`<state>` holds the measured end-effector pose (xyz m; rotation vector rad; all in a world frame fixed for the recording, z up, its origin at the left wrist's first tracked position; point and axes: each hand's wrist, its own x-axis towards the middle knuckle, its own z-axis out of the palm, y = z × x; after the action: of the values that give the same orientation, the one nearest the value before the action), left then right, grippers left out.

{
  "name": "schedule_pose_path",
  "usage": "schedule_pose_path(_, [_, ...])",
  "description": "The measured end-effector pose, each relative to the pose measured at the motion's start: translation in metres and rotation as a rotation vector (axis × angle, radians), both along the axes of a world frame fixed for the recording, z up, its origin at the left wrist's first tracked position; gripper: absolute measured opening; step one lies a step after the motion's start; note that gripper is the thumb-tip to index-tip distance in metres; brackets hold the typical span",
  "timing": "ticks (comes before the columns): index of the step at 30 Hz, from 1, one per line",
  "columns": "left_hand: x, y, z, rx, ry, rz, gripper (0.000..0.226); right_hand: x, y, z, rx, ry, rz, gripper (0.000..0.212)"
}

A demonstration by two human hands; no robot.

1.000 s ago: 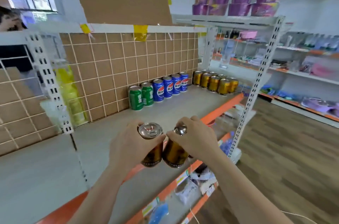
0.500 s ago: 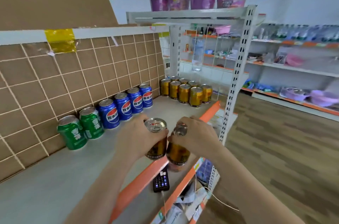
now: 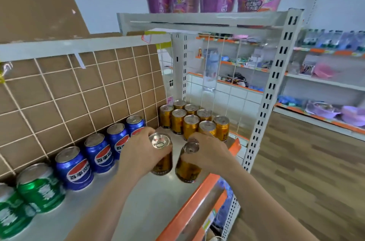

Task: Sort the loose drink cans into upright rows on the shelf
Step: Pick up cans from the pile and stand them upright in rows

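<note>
My left hand (image 3: 141, 152) grips a gold can (image 3: 161, 154) upright, just above or on the grey shelf (image 3: 154, 207). My right hand (image 3: 207, 154) holds a second gold can (image 3: 186, 164), tilted slightly, close beside the first. Behind them, at the shelf's right end, stands a block of several upright gold cans (image 3: 190, 122). Along the tiled back wall runs a row of blue cans (image 3: 97, 153), then green cans (image 3: 39, 187) at the left.
An orange strip (image 3: 189, 207) edges the shelf front. A perforated white upright post (image 3: 266, 98) stands at the right end. An upper shelf (image 3: 197, 20) carries purple tubs. Wooden floor and further shelves lie to the right.
Both hands have carried their gold cans forward and rightward over the shelf, closer to the gold block. The view has swung right and moved nearer the cans.
</note>
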<state>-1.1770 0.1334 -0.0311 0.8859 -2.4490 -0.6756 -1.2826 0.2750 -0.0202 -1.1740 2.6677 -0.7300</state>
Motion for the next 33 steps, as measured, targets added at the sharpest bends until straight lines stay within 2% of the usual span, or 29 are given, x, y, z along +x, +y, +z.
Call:
schedule_pose_path(4, [-0.029, -0.022, -0.003, -0.026, 0.009, 0.09, 0.049, -0.038, -0.03, -0.003, 0.038, -0.008, 0.116, 0.051])
schedule_pose_path(10, [-0.086, -0.054, 0.003, -0.062, -0.008, 0.243, 0.049, -0.094, -0.077, -0.009, 0.041, -0.024, 0.311, 0.033])
schedule_pose_path(15, [-0.136, -0.09, -0.003, -0.091, -0.206, 0.37, 0.066, -0.139, -0.105, -0.016, 0.026, -0.009, 0.445, 0.032])
schedule_pose_path(19, [-0.155, -0.109, -0.011, -0.145, -0.362, 0.436, 0.07, -0.165, -0.119, -0.021, -0.027, -0.078, 0.496, 0.049])
schedule_pose_path(24, [-0.164, -0.125, -0.026, -0.063, -0.385, 0.456, 0.069, -0.175, -0.135, -0.027, -0.066, -0.12, 0.568, 0.056])
schedule_pose_path(30, [-0.169, -0.138, -0.034, -0.252, -0.606, 0.407, 0.066, -0.18, -0.152, -0.034, -0.051, -0.06, 0.584, 0.054])
schedule_pose_path(33, [-0.169, -0.142, -0.033, -0.244, -0.638, 0.378, 0.054, -0.177, -0.166, -0.035, -0.021, -0.035, 0.588, 0.049])
